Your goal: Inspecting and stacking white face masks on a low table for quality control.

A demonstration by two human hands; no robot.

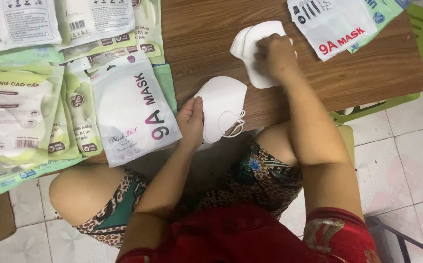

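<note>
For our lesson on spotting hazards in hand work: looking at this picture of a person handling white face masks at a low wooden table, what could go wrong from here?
1. The folded white mask in the left hand overhangs the table edge, loops dangling; it could slip to the floor.
2. The right hand presses on a loose stack of masks; they might slide apart.
3. Bare hands may soil the clean masks.

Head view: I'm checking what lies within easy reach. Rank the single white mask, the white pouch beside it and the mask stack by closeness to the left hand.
1. Single white mask, held by the left hand.
2. White pouch, just left.
3. Mask stack, up right, under the right hand.
</note>
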